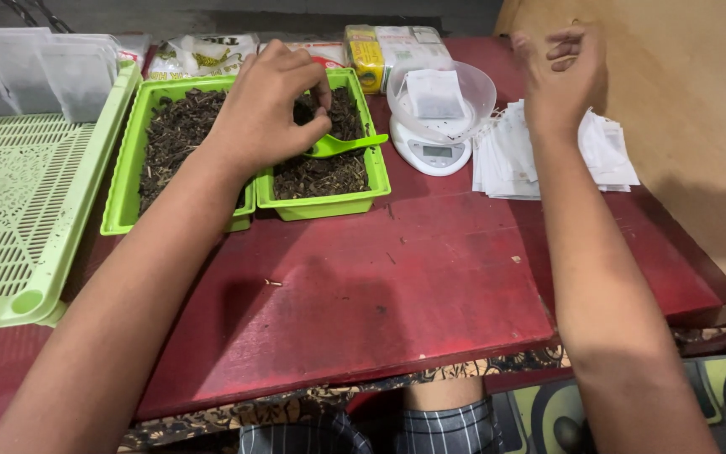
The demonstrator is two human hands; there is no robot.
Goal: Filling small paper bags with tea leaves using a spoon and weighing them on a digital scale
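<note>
Two green trays of dark dried leaves are set side by side on the red table. One green scoop is held in the right tray by the left hand, its handle pointed right. The right hand is curled, holding nothing, above a pile of white paper bags. One white scale is seen between.

Both forearms are bare, with no sleeves, watch or rings showing on the left hand or right hand. Dark plaid shorts cover the lap.
</note>
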